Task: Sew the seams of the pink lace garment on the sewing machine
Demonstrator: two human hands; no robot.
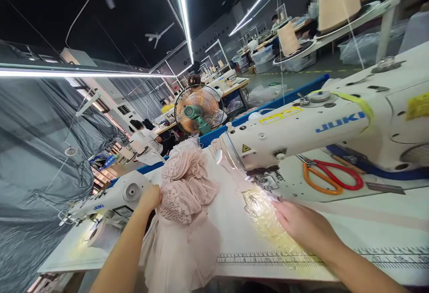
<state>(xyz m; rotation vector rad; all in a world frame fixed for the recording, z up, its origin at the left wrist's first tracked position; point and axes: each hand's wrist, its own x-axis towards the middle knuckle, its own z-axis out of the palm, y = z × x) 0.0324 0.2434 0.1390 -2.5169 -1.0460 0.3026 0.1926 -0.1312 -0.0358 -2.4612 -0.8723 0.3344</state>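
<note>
A heap of pale pink lace garments lies on the white sewing table and hangs over its front edge. My left hand is closed at the heap's left side, its fingertips partly hidden by the lace. On the right, my right hand has its fingers pressed together at the edge of a small pale fabric piece below the needle area of a white JUKI sewing machine. Bright yellowish glare from the machine's lamp blurs the detail between fingertips and needle.
Orange-and-red-handled scissors lie under the machine arm, near a flat metal piece. A printed ruler runs along the table's front edge. Another JUKI machine and a thread cone stand left. Beyond are a fan and seated people.
</note>
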